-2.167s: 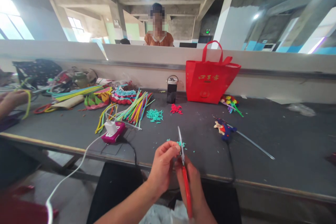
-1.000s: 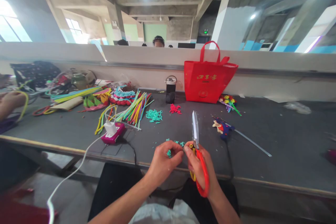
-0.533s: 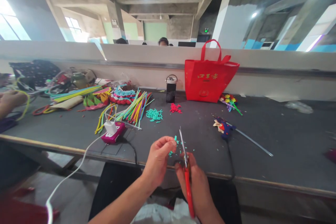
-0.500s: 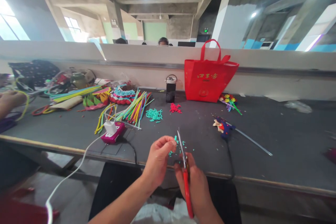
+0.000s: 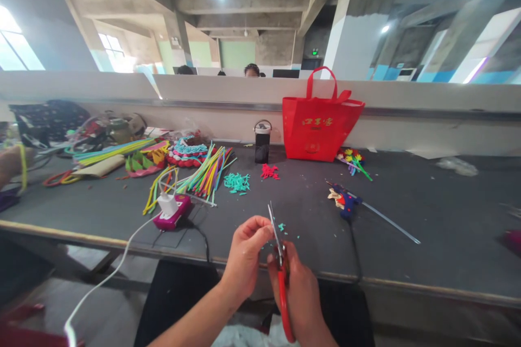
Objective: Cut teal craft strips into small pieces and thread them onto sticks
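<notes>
Red-handled scissors [image 5: 280,276] in R hand [image 5: 297,298] grip, L hand [image 5: 244,260] pinching teal scrap, hidden.

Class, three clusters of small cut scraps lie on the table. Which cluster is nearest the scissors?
The sparse teal bits beside the scissors blades; the bigger teal pile and red pile lie farther back.

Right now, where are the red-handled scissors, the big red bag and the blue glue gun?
red-handled metal scissors [image 5: 281,293], head view, on the red handle.
big red fabric bag [image 5: 319,131], head view, on its front panel.
blue plastic glue gun [image 5: 347,202], head view, on its body.
</notes>
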{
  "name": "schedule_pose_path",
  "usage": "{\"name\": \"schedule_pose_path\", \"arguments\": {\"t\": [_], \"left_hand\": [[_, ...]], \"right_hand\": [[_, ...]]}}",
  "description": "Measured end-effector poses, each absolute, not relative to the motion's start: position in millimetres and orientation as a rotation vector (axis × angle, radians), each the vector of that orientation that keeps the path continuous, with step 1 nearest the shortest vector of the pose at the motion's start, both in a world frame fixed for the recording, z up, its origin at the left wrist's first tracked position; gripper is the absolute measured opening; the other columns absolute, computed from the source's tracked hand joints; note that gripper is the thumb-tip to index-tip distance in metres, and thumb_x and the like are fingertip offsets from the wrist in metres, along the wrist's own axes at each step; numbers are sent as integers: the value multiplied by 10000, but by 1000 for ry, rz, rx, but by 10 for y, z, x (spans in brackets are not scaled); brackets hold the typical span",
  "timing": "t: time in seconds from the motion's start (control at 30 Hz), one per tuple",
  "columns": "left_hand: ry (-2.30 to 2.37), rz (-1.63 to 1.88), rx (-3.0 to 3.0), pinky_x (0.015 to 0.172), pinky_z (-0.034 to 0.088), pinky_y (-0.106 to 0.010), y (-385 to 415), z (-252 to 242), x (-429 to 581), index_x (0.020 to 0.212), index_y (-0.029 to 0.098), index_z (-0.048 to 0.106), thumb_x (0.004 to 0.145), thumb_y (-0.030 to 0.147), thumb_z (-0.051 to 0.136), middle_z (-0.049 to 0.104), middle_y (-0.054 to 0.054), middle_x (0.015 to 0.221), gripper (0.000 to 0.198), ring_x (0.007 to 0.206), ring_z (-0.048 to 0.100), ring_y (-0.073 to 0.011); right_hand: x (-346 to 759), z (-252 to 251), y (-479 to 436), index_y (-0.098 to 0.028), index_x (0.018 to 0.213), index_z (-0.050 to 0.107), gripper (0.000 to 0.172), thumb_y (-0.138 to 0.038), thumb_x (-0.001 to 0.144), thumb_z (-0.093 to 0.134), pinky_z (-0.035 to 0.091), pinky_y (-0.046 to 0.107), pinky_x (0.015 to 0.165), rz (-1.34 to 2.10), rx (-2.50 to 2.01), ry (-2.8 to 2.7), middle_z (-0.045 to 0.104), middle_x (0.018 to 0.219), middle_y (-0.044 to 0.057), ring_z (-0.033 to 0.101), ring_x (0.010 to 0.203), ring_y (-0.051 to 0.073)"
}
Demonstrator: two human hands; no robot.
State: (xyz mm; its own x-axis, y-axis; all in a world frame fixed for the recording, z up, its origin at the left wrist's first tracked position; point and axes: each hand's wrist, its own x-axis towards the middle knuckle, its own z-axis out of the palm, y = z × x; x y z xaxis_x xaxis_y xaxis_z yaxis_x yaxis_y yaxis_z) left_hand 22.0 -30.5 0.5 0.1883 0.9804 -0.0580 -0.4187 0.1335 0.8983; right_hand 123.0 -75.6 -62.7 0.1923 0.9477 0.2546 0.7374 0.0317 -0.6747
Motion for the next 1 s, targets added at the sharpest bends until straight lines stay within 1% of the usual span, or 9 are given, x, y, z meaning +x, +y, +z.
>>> {"name": "schedule_pose_path", "arguments": {"t": [0.1, 0.23, 0.4, 0.57, 0.73, 0.87, 1.0], "left_hand": [[803, 1198, 888, 680, 400, -230, -305, -9, 230, 685, 159, 613, 714, 243, 685, 602, -3, 679, 114, 660, 510, -114], [806, 1208, 885, 688, 398, -232, -297, -31, 221, 682, 156, 633, 697, 236, 694, 603, -5, 677, 101, 662, 512, -117], [808, 1228, 901, 707, 398, -244, -283, -31, 193, 683, 159, 628, 695, 240, 683, 603, -9, 671, 99, 681, 527, -132], [825, 1229, 908, 697, 392, -241, -285, -33, 194, 681, 158, 624, 697, 236, 679, 599, -7, 681, 96, 676, 516, -126], [850, 1217, 903, 678, 384, -223, -297, -69, 202, 674, 162, 628, 702, 241, 680, 592, 3, 668, 98, 651, 499, -111], [865, 1217, 901, 665, 383, -216, -303, -89, 191, 670, 161, 631, 695, 243, 691, 590, 6, 664, 105, 651, 497, -111], [868, 1210, 921, 667, 385, -219, -296, -111, 180, 685, 160, 641, 702, 244, 691, 595, 2, 674, 99, 657, 497, -114]], "right_hand": [[1238, -706, -752, -217, 949, 565, 215, -363, 906, 413, 383, 238, 489, 355, -1779, -1607, 691, 640, 4, 688, 575, 207], [1237, -793, -738, -201, 965, 579, 285, -398, 922, 378, 383, 249, 489, 379, -1799, -1596, 685, 606, 27, 685, 561, 223], [1228, -688, -749, -224, 909, 573, 297, -427, 930, 356, 424, 232, 518, 491, -1714, -1540, 707, 692, 34, 694, 626, 203], [1224, -592, -779, -227, 985, 559, 242, -395, 910, 403, 453, 233, 556, 550, -1694, -1583, 707, 723, 21, 696, 653, 201], [1222, -637, -779, -223, 1010, 591, 250, -384, 883, 449, 439, 232, 520, 519, -1718, -1547, 707, 696, 24, 696, 624, 206], [1192, -634, -802, -237, 1032, 588, 253, -389, 882, 454, 446, 235, 542, 538, -1683, -1545, 718, 747, 23, 700, 664, 205], [1164, -686, -808, -234, 1018, 596, 265, -398, 881, 439, 442, 250, 539, 531, -1728, -1480, 713, 710, 22, 693, 639, 212]]}}
